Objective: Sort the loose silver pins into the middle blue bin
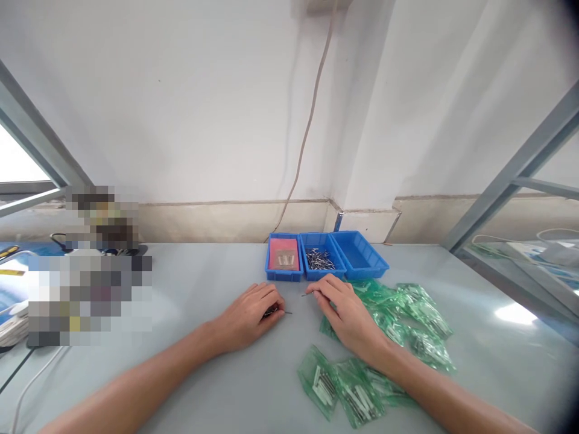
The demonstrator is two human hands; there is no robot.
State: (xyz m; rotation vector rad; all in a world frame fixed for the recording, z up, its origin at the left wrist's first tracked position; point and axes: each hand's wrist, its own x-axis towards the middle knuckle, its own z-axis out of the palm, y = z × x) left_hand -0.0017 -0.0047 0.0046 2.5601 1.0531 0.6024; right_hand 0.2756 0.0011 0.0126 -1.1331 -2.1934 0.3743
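My left hand point(251, 314) rests on the pale table with its fingers curled around a small bundle of thin metal pins point(274, 311); one pin tip sticks out to the right. Just right of it, my right hand point(344, 313) pinches a single metal pin point(308, 293) between thumb and fingertips. It lies over a spread of green plastic bags point(398, 319). More green bags with pins inside point(337, 389) lie under my right forearm.
Three blue trays stand in a row behind my hands: the left one point(283, 259) holds a pink pad, the middle one point(320, 258) loose metal pins, the right one point(360, 253) looks bare. A cable runs down the wall. Blurred items sit at the left.
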